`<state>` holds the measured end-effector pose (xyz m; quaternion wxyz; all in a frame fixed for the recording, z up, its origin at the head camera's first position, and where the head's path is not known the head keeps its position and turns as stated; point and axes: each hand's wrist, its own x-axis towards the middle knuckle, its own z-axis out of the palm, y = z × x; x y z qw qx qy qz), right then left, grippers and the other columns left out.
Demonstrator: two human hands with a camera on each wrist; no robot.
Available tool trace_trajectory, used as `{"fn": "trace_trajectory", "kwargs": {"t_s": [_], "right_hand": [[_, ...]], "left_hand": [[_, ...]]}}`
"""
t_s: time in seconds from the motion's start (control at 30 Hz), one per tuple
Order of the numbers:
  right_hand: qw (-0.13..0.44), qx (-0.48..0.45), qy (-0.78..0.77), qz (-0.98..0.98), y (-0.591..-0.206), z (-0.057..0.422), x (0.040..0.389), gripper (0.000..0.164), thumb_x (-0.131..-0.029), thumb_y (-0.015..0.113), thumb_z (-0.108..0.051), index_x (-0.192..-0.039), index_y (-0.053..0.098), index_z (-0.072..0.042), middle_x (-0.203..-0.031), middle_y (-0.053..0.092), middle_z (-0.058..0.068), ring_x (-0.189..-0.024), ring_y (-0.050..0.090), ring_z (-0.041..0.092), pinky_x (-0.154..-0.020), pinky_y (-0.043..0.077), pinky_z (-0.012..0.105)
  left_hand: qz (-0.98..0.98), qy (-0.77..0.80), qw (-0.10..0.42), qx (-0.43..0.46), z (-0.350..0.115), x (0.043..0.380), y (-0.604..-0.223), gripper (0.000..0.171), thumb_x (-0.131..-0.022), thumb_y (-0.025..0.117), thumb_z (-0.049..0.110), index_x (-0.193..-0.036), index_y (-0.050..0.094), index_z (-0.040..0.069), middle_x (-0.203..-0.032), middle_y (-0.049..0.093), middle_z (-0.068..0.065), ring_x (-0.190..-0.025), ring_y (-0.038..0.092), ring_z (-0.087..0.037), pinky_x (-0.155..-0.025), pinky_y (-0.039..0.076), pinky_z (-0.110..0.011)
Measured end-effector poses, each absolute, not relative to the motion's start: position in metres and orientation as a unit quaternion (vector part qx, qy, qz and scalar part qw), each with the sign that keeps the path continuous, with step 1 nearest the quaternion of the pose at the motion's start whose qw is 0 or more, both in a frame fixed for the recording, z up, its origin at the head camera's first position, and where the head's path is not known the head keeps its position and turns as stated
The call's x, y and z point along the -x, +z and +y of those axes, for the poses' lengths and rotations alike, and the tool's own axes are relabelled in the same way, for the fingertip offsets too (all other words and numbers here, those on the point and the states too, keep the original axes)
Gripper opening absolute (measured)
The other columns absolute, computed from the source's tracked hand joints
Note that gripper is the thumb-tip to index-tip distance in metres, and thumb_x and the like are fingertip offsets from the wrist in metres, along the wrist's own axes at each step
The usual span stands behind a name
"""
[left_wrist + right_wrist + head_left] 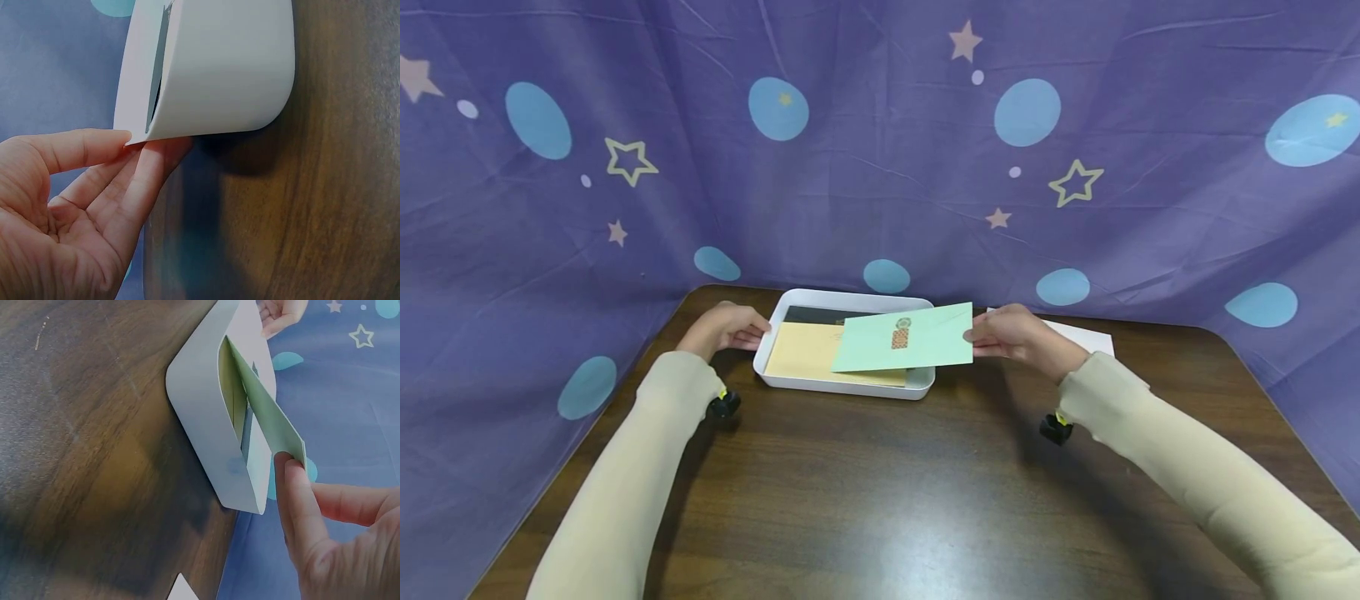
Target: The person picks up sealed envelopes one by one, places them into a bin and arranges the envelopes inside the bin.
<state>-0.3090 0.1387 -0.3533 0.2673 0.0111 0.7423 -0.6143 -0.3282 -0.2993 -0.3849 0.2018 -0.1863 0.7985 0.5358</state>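
Observation:
My left hand [727,326] pinches the left end of a white tray [842,387], thumb on the rim and fingers against the outside, as the left wrist view shows. In the tray lie a cream-yellow envelope [797,350] and a dark flat item [808,314] behind it. Between thumb and fingers my right hand [1018,333] holds the right edge of a mint-green envelope [917,337] with a small brown-red printed patch. That envelope slants over the tray's right half, its right end raised above the rim and its left part over the yellow one.
Partly behind my right hand lies a white sheet or envelope [1086,338] on the dark wooden table [880,467]. A purple curtain [880,167] with stars and blue spots hangs along the table's back and sides. Small black wrist cameras sit under both sleeves.

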Motion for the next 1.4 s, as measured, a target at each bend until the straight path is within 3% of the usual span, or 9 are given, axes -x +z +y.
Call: {"fn": "trace_trajectory", "kwargs": {"t_s": [0.1, 0.2, 0.37, 0.77, 1.2, 1.4], "right_hand": [[0.26, -0.013, -0.601, 0.756, -0.354, 0.133, 0.311, 0.012, -0.096, 0.057, 0.006, -0.108, 0.058, 0.009, -0.078, 0.067, -0.001, -0.071, 0.068, 0.006, -0.074, 0.064, 0.02], [0.254, -0.017, -0.59, 0.766, -0.354, 0.128, 0.314, 0.022, -0.096, 0.058, 0.006, -0.116, 0.057, 0.013, -0.077, 0.067, 0.0, -0.07, 0.068, 0.006, -0.076, 0.065, 0.022], [0.248, -0.02, -0.587, 0.77, -0.356, 0.118, 0.318, 0.031, -0.095, 0.058, 0.008, -0.124, 0.054, 0.018, -0.073, 0.068, 0.0, -0.067, 0.067, 0.007, -0.07, 0.064, 0.02], [0.239, -0.042, -0.602, 0.76, -0.356, 0.1, 0.322, 0.018, -0.093, 0.06, 0.009, -0.111, 0.059, 0.013, -0.07, 0.065, 0.002, -0.064, 0.065, 0.009, -0.067, 0.064, 0.021], [0.246, -0.054, -0.607, 0.753, -0.357, 0.086, 0.329, 0.023, -0.092, 0.062, 0.012, -0.114, 0.059, 0.013, -0.069, 0.065, 0.003, -0.063, 0.064, 0.011, -0.07, 0.065, 0.025], [0.234, -0.064, -0.609, 0.755, -0.357, 0.079, 0.33, 0.009, -0.09, 0.063, 0.012, -0.099, 0.064, 0.01, -0.067, 0.064, 0.004, -0.06, 0.064, 0.012, -0.063, 0.063, 0.023]], "left_hand": [[0.798, 0.536, 0.203, 0.186, -0.3, 0.329, -0.386, 0.011, -0.093, 0.061, 0.001, -0.083, 0.06, 0.004, -0.065, 0.064, 0.001, -0.057, 0.064, -0.006, -0.06, 0.062, -0.017], [0.798, 0.536, 0.203, 0.185, -0.299, 0.328, -0.385, 0.011, -0.094, 0.061, 0.001, -0.083, 0.059, 0.004, -0.065, 0.064, 0.001, -0.057, 0.064, -0.006, -0.06, 0.062, -0.017], [0.799, 0.535, 0.202, 0.185, -0.299, 0.328, -0.385, 0.011, -0.093, 0.061, 0.001, -0.083, 0.059, 0.004, -0.065, 0.065, 0.001, -0.057, 0.065, -0.006, -0.06, 0.062, -0.018], [0.796, 0.538, 0.207, 0.183, -0.299, 0.328, -0.384, 0.011, -0.094, 0.062, 0.001, -0.083, 0.06, 0.004, -0.065, 0.065, 0.001, -0.057, 0.065, -0.006, -0.061, 0.062, -0.018], [0.798, 0.536, 0.203, 0.184, -0.298, 0.327, -0.385, 0.009, -0.094, 0.062, 0.001, -0.085, 0.061, 0.003, -0.066, 0.065, 0.002, -0.058, 0.065, -0.006, -0.061, 0.062, -0.017], [0.801, 0.531, 0.202, 0.188, -0.297, 0.327, -0.384, 0.009, -0.094, 0.062, 0.002, -0.085, 0.061, 0.003, -0.067, 0.065, 0.001, -0.059, 0.065, -0.006, -0.062, 0.062, -0.017]]}}
